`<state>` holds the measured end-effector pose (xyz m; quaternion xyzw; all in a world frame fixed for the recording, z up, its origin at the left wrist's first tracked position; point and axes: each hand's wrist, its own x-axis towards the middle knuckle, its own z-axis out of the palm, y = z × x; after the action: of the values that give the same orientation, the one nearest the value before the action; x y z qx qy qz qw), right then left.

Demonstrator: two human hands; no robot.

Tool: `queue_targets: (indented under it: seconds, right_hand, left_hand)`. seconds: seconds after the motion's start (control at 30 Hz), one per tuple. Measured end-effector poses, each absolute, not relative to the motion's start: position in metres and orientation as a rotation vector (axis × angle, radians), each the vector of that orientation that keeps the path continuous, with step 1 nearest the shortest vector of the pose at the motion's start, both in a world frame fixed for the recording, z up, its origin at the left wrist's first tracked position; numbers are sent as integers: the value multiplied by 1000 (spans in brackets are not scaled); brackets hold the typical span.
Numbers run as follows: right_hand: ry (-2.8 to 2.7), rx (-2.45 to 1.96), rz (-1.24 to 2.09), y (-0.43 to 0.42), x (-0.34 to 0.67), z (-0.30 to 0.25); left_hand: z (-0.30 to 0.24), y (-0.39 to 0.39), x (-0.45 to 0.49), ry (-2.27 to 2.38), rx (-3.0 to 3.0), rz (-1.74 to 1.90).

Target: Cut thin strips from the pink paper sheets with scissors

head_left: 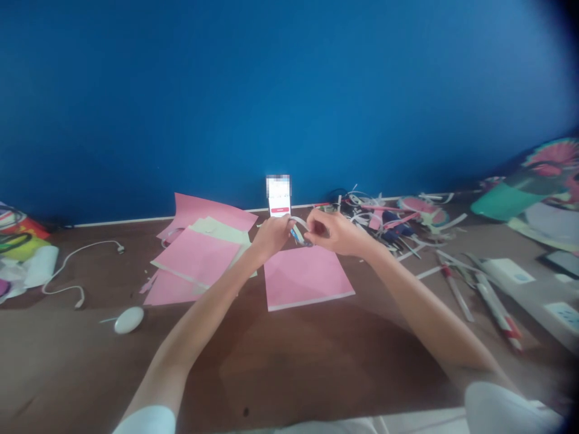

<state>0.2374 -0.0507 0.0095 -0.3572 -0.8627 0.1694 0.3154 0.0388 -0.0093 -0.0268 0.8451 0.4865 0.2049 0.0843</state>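
Both my arms reach forward over a brown table [280, 361]. My left hand [272, 235] and my right hand [337, 232] meet above a pink sheet of paper [305, 277]. Their fingers are closed on a curled white paper strip [299, 226] held between them; something small and blue shows under it. A phone [279, 196] with a lit screen stands against the blue wall just behind the hands.
Pink and pale green sheets [199, 256] lie to the left. A white cable [72, 265] and a white oval object [129, 319] lie further left. Paper scraps and strips [398, 220] are heaped at the right, with pens [497, 310] and boxes nearer the right edge.
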Motion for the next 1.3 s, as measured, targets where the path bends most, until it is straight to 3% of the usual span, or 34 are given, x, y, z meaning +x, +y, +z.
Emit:
queue_targets:
  seconds: [0.43, 1.0, 1.3]
  right_hand:
    - [-2128, -942, 353, -46, 235, 7]
    - [-2189, -927, 536, -47, 239, 12]
    - [-2048, -984, 518, -48, 237, 10]
  left_hand:
    - [-26, -4, 32, 1398, 2380, 746]
    - [-22, -1, 23, 1495, 2449, 662]
    - [-11, -23, 37, 879, 2159, 673]
